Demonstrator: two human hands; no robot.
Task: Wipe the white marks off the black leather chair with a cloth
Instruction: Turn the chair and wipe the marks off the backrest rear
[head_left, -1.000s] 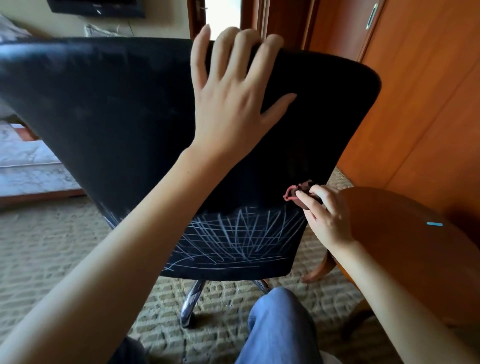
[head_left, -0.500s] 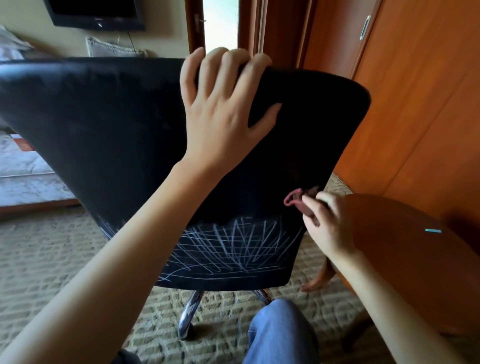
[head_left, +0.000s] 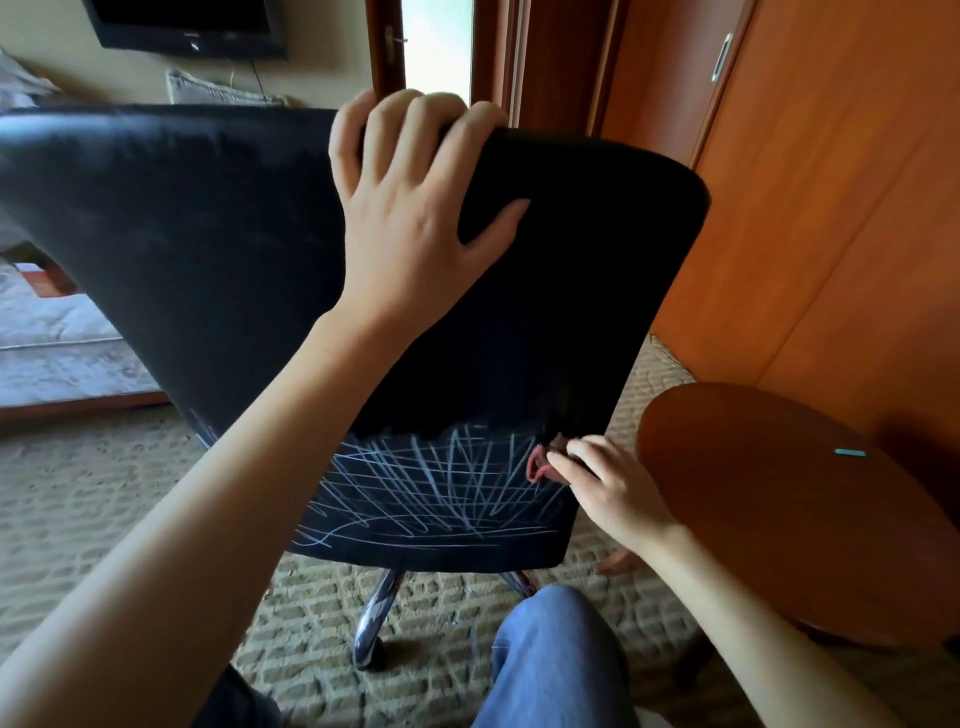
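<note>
The black leather chair (head_left: 218, 249) shows me the back of its backrest, which fills the middle of the view. White scribbled marks (head_left: 431, 488) cover the lowest band of that backrest. My left hand (head_left: 410, 223) grips the top edge, fingers curled over it and thumb spread on the leather. My right hand (head_left: 608, 488) pinches a small reddish cloth (head_left: 540, 462) and holds it against the right end of the marks. Most of the cloth is hidden under my fingers.
A round brown wooden table (head_left: 789, 519) stands close at the right, with a small blue item (head_left: 850, 452) on it. Wooden wardrobe doors (head_left: 831, 182) rise behind it. The chair's chrome base (head_left: 374, 618) rests on patterned carpet. My jeans-clad knee (head_left: 550, 660) is below.
My left hand's fingers have curled over the chair's top edge. My right hand has moved the cloth down from the clean leather onto the right end of the white marks.
</note>
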